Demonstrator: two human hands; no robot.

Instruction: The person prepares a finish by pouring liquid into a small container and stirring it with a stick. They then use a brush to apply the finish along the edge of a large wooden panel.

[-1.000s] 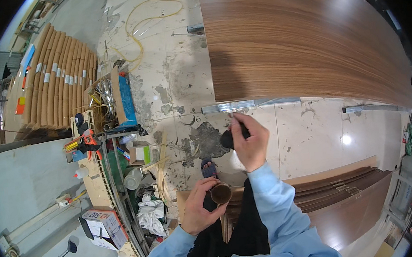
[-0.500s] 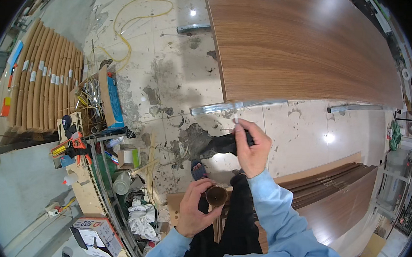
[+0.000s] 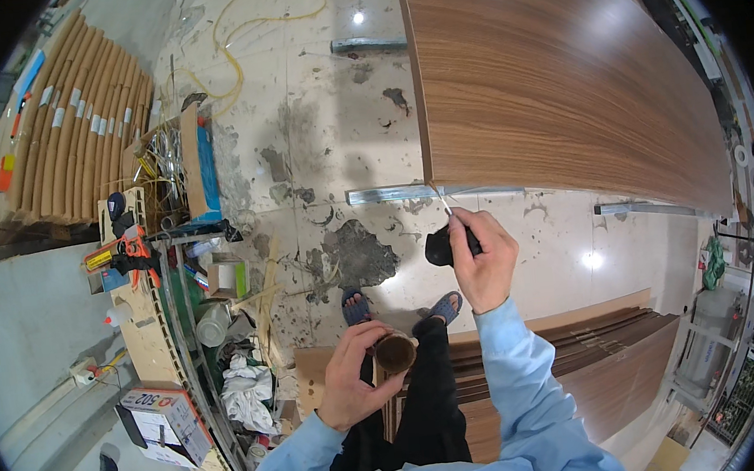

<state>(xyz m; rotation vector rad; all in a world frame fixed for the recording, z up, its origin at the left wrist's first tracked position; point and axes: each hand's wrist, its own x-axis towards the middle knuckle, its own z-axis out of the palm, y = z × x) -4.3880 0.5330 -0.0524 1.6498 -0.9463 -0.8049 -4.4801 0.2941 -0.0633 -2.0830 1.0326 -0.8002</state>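
Observation:
My left hand (image 3: 356, 376) curls around a brown, round, open-topped container (image 3: 396, 353), its dark inside facing up. My right hand (image 3: 489, 262) pinches a thin pale stick (image 3: 444, 201). The stick's far end meets or lies very near the lower left corner of a large brown wood-grain panel (image 3: 561, 85); actual contact is hard to tell. A dark black thing (image 3: 440, 247) shows beside and behind my right fingers. Whether that hand also holds it is unclear.
Metal bars (image 3: 382, 195) lie under the raised panel. Brown boards (image 3: 551, 382) are stacked near my feet. To the left stands a cluttered bench (image 3: 147, 323) with an orange-and-black tool (image 3: 132, 253). Long cardboard packs (image 3: 80, 118) lean beyond it, and a yellow hose (image 3: 232, 64) crosses the floor.
My right hand has moved right and slightly down, and the stick now reaches up to the panel's corner. The view has shifted. My left hand still holds the brown container.

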